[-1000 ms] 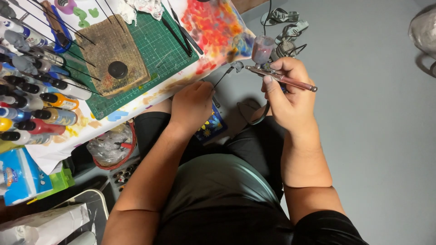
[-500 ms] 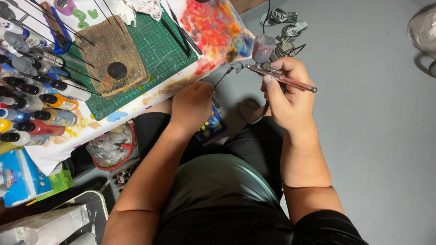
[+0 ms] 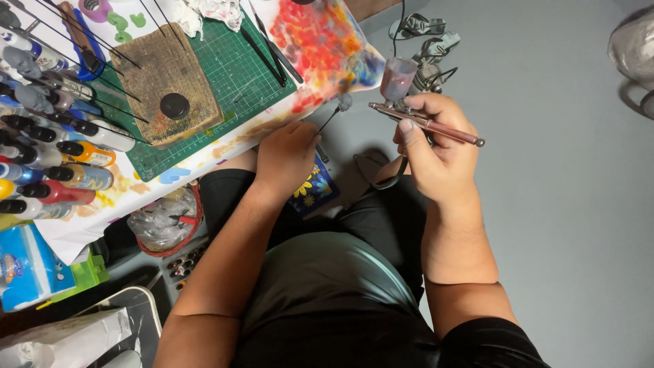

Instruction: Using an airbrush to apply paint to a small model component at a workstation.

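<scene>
My right hand (image 3: pixel 441 146) grips a pink airbrush (image 3: pixel 426 124) with a small paint cup (image 3: pixel 397 78) on top, its nozzle pointing left. My left hand (image 3: pixel 289 158) is closed on a thin black stick (image 3: pixel 328 120) that carries a small grey part (image 3: pixel 344 101) at its tip. The grey part sits just in front of the airbrush nozzle, over the edge of the paint-splattered paper (image 3: pixel 320 41). Both hands hover above my lap, beside the table edge.
A green cutting mat (image 3: pixel 235 68) holds a worn wooden block (image 3: pixel 167 82) with a black cap. Rows of paint bottles (image 3: pixel 48 157) line the left. More sticks with grey parts stand at the top left. A blue box (image 3: pixel 24 266) and a bin (image 3: pixel 163 221) sit below the table. Sandals (image 3: pixel 426 37) lie on the grey floor.
</scene>
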